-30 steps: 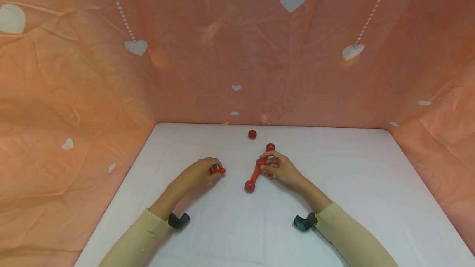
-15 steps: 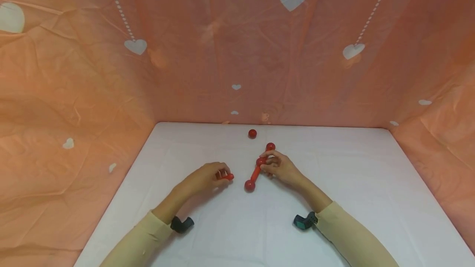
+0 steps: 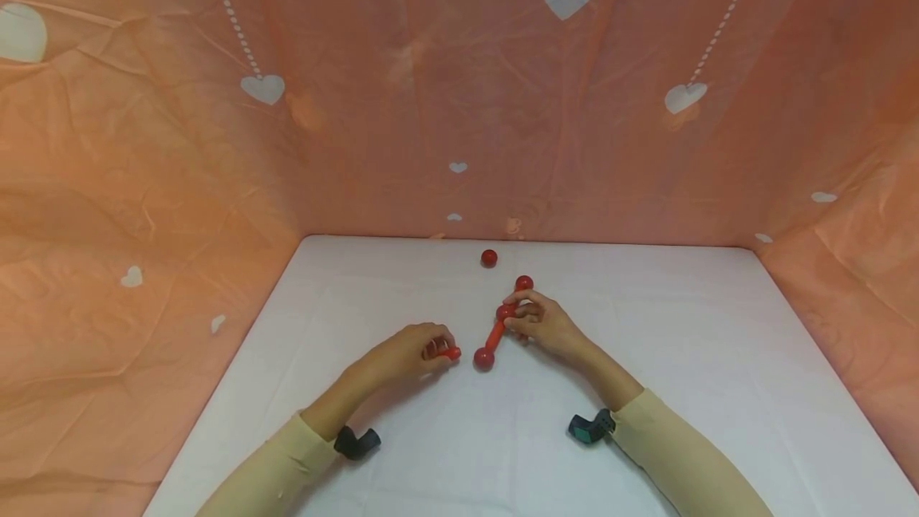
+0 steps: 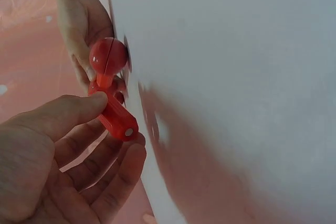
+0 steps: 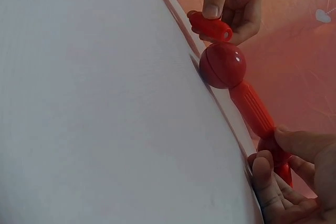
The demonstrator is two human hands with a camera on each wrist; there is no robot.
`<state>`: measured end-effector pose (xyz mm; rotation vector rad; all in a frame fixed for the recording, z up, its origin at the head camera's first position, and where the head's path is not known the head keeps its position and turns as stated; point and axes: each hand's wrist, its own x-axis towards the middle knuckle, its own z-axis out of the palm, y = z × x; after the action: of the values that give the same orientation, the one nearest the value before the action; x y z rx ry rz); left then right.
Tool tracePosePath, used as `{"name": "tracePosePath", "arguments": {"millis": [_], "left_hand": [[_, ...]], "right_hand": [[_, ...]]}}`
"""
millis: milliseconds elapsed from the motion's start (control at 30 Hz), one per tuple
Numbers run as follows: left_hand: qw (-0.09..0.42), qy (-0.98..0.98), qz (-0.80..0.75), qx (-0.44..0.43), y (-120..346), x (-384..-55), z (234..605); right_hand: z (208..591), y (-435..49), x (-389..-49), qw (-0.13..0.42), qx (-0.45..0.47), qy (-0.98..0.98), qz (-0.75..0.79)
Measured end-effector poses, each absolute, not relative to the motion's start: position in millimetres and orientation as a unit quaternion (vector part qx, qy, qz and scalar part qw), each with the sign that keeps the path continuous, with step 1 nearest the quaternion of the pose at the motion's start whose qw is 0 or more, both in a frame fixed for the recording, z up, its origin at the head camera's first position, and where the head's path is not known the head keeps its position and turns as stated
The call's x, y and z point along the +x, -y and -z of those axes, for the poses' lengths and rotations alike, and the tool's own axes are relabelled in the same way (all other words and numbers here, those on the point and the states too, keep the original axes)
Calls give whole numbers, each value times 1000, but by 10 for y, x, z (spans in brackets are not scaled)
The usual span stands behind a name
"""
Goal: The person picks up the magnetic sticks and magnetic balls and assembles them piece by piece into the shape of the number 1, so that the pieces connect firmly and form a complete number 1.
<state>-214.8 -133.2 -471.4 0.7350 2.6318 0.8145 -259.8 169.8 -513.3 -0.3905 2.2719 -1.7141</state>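
Observation:
My left hand [image 3: 420,350] pinches a short red rod [image 4: 119,119] between thumb and fingers. A small pale disc shows at the rod's end. Just right of it in the head view lies a chain of red balls joined by ribbed red rods [image 5: 253,109]. The near end ball [image 3: 484,358] is close to the left hand's rod. My right hand [image 3: 549,327] grips the chain's middle ball [image 3: 506,313] between thumb and fingers. The chain's far end ball [image 3: 524,282] lies beyond the right hand, and the rod leading to it is partly hidden by the fingers.
One loose red ball [image 3: 489,258] rests near the back edge of the white table [image 3: 646,301]. Orange sheeting [image 3: 431,102] printed with hearts stands around the back and sides. Each wrist carries a dark camera.
The left hand has moved right and toward the near side, bringing its red rod close to the chain's near end ball. The right hand and the chain have stayed in place.

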Motion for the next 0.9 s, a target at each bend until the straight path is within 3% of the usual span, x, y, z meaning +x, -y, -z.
{"name": "tracePosePath", "arguments": {"millis": [900], "left_hand": [[177, -890, -324, 268, 1186, -2028, 4790]], "right_hand": [[5139, -1710, -2609, 134, -141, -779, 596]]}}
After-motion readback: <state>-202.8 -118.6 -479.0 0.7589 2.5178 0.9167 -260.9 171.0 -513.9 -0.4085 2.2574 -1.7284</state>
